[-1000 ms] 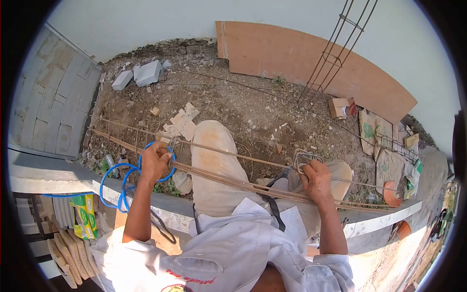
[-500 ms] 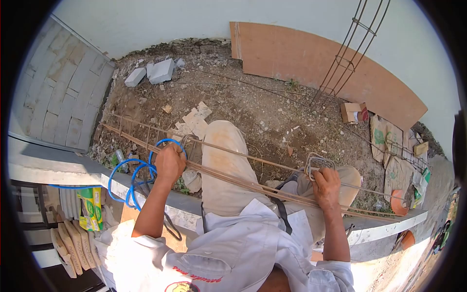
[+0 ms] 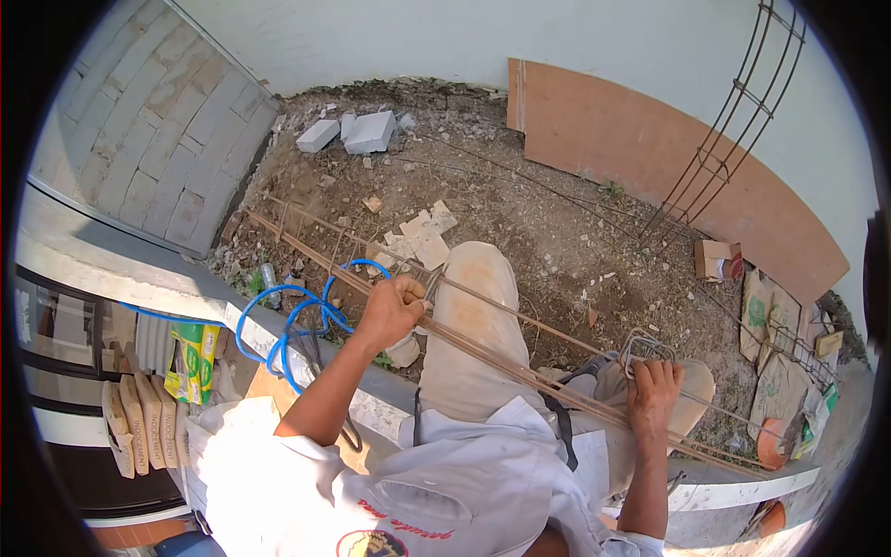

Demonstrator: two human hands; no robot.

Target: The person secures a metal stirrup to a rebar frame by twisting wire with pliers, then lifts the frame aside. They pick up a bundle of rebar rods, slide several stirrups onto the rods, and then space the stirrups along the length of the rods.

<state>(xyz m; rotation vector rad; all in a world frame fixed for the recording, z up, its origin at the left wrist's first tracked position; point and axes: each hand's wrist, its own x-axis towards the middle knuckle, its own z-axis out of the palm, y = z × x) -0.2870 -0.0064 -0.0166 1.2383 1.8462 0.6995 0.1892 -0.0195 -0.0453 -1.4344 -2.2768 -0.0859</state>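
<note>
Long thin steel rebar rods (image 3: 520,369) lie slantwise across my thighs. My left hand (image 3: 390,314) is closed, thumb and fingers pinching at a bent wire stirrup (image 3: 432,281) where it meets the rods by my left knee. Its exact grip is partly hidden by the fingers. My right hand (image 3: 655,395) is closed on a bunch of square stirrups (image 3: 642,345) strung on the upper rod, beside my right knee. A blue hose (image 3: 278,348) loops just left of my left hand.
Pale blocks (image 3: 369,132) and broken tile pieces (image 3: 425,239) lie on rough soil. An upright rebar cage (image 3: 719,167) leans by a brown board (image 3: 640,139). Cement bags (image 3: 139,422) stand at lower left; a low concrete ledge (image 3: 380,385) runs beneath me.
The view has shifted, so the scene sits further right. My left hand has moved slightly right along the rods to the stirrup, from a fist to a pinch. My right hand stays on the stirrups.
</note>
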